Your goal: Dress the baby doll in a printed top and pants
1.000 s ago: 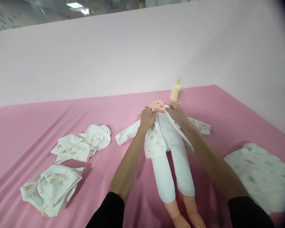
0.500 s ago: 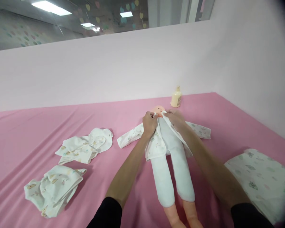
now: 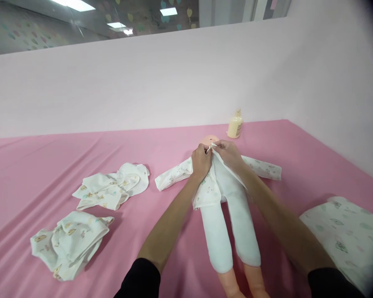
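Observation:
A baby doll (image 3: 224, 182) with a white cloth body lies on its back, its head away from me and its legs toward me. It wears a white printed baby jacket (image 3: 207, 191), open down the front, with both sleeves spread sideways. At the collar, my left hand (image 3: 201, 160) is closed on one front edge of the jacket. My right hand (image 3: 229, 154) pinches the opposite edge, and the two edges nearly meet below the doll's chin. Most of the doll's face is hidden behind my hands and the collar.
A pink sheet (image 3: 161, 231) covers the surface. Two crumpled white printed garments lie left, a farther one (image 3: 112, 186) and a nearer one (image 3: 71, 244). A printed cloth (image 3: 345, 236) spreads at right. A pale yellow pump bottle (image 3: 235, 125) stands near the white wall (image 3: 143, 87).
My hands have come closer together, drawing the two collar edges toward each other over the doll's neck. The view has shifted slightly.

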Demonstrator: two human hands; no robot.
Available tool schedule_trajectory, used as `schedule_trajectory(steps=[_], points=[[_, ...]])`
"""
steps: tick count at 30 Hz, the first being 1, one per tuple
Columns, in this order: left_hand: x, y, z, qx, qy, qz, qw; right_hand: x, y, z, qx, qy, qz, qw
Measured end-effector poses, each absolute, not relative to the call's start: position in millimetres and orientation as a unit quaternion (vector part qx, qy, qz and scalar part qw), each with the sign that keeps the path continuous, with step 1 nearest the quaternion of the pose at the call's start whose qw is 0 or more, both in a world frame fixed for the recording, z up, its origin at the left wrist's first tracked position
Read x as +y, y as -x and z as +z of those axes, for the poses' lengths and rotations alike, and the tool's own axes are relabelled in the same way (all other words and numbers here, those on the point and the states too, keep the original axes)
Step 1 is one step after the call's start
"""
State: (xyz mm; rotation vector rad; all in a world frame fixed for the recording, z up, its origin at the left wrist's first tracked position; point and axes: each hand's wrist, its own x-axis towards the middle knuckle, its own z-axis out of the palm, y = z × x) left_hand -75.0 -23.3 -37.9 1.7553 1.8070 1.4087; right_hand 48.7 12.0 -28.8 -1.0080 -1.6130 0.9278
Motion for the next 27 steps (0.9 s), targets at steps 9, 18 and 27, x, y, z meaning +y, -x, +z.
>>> schedule_trajectory(steps=[9,18,27], points=[[-22.2,73.5,-39.4,0.636,-0.615,0.455,0.101,-1.1,-55.5,-11.3,-0.708,0.419,0.366,0.435],[-21.7,74.9,-45.0,0.619,-0.639,0.449,0.08,1.6,-56.5,-11.1,-0.819,0.431,0.122,0.358],[-20.2,74.9,-47.6,0.612,-0.644,0.454,0.071,2.4,-57.4,-12.0,-0.824,0.421,0.11,0.362]])
